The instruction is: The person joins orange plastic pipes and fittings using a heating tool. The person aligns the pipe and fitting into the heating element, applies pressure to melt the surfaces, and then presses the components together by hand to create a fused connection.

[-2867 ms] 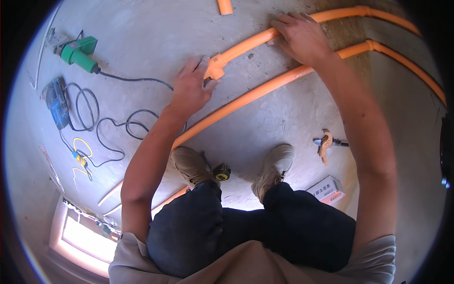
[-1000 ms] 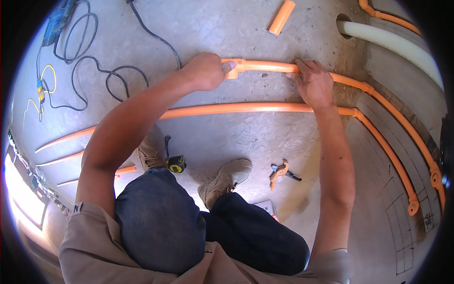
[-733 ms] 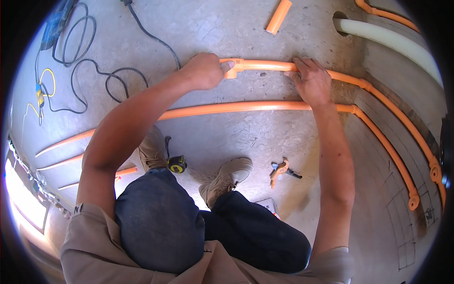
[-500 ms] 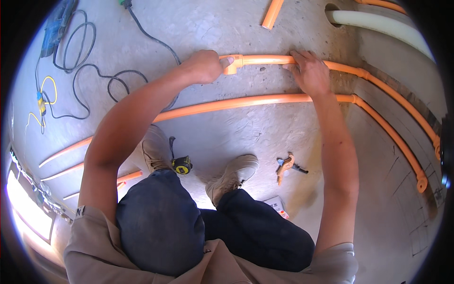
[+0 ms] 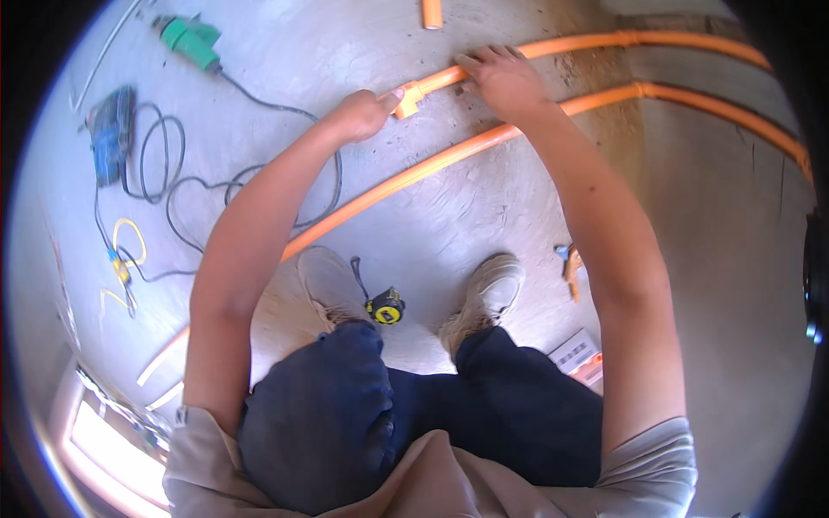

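Note:
My left hand (image 5: 364, 114) is closed round the free end of an orange tee fitting (image 5: 409, 100), its thumb lying along the top. The fitting sits on the end of an orange pipe (image 5: 553, 46), with its side outlet facing toward me. A short way to the right, my right hand (image 5: 508, 84) is wrapped over that same pipe, fingers on its far side. Nearer to me a second orange pipe (image 5: 406, 177) runs slantwise over the floor, passing beneath my right forearm. Both pipes bend at elbows and carry on along the right side.
A green power tool (image 5: 190, 43) and a blue one (image 5: 110, 138) lie at the left among looped black cords. Between my shoes rests a yellow and black tape measure (image 5: 386, 306). Right of them are an orange-handled tool (image 5: 572, 272) and a printed box (image 5: 577, 357). An orange pipe offcut (image 5: 432, 13) lies far off.
My view has swung, bringing the green tool into sight and tilting the pipes in the picture. Both hands keep their grip, the right one now closer to the tee fitting.

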A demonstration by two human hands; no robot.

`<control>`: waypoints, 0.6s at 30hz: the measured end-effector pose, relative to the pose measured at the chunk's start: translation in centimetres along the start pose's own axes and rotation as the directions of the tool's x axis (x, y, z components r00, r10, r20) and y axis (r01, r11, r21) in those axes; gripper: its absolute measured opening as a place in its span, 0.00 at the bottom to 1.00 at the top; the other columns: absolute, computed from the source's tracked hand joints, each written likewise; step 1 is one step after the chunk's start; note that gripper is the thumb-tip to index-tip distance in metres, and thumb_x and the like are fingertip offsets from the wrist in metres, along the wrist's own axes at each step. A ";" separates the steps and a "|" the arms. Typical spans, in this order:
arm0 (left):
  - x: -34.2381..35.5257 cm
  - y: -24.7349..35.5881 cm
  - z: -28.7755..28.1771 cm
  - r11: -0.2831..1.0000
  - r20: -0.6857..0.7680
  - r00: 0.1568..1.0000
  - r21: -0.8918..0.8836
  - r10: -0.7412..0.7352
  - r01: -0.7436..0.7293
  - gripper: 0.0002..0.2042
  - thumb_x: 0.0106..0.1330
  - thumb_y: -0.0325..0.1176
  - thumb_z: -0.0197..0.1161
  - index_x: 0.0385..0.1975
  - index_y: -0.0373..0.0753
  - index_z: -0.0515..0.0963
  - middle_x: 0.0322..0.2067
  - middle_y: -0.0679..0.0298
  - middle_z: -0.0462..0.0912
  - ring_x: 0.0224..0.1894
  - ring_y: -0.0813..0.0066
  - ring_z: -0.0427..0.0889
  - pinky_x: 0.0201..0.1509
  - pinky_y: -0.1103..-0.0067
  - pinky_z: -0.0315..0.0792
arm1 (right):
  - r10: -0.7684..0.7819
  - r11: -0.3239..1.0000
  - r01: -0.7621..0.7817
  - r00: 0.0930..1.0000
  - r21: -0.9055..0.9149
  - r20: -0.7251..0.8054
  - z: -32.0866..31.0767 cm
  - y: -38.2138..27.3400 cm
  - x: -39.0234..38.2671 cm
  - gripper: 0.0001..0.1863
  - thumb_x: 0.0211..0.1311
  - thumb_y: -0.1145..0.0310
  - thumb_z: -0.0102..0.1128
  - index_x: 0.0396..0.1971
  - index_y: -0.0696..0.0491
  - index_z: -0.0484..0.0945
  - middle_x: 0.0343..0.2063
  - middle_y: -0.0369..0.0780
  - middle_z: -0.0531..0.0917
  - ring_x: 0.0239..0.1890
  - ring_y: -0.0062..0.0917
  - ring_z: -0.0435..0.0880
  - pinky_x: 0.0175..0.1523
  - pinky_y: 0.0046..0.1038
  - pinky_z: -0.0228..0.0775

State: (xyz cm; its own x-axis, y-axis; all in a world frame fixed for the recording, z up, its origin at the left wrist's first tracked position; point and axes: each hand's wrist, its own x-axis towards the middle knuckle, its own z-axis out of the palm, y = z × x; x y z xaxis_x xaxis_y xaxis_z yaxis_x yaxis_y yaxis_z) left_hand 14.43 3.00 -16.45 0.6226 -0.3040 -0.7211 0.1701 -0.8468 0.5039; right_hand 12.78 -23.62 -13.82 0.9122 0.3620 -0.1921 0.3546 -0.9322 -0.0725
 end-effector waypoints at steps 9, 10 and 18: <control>-3.9 1.7 0.9 0.711 -0.131 0.818 0.583 0.561 -0.394 0.27 0.62 0.47 0.71 0.48 0.30 0.72 0.45 0.46 0.77 0.47 0.45 0.80 0.50 0.60 0.76 | 0.015 1.000 -0.016 0.983 0.004 0.183 -1.7 0.6 0.2 0.14 0.67 0.61 0.57 0.50 0.45 0.81 0.48 0.35 0.80 0.57 0.31 0.77 0.63 0.37 0.68; -3.6 1.8 1.0 0.702 -0.114 0.819 0.590 0.562 -0.400 0.27 0.62 0.47 0.71 0.48 0.30 0.72 0.45 0.46 0.77 0.47 0.45 0.80 0.50 0.60 0.76 | -0.011 1.000 0.009 0.991 0.014 0.133 -1.4 0.7 0.1 0.12 0.62 0.59 0.59 0.43 0.46 0.82 0.44 0.36 0.82 0.53 0.31 0.79 0.58 0.38 0.70; -2.4 1.0 1.6 0.720 -0.158 0.784 0.533 0.600 -0.444 0.25 0.62 0.43 0.70 0.51 0.29 0.74 0.45 0.47 0.76 0.46 0.44 0.78 0.47 0.59 0.75 | 0.003 1.000 -0.002 0.993 -0.008 0.116 -0.5 0.0 0.2 0.11 0.59 0.58 0.58 0.37 0.44 0.85 0.41 0.36 0.85 0.51 0.31 0.81 0.57 0.39 0.68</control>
State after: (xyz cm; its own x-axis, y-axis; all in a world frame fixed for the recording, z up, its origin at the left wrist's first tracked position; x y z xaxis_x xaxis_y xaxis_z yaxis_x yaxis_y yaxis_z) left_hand 11.87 2.16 -14.96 0.7109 -0.6776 -0.1884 -0.5608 -0.7078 0.4296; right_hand 13.07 -23.58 -13.41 0.8832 0.3563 -0.3051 0.3543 -0.9329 -0.0640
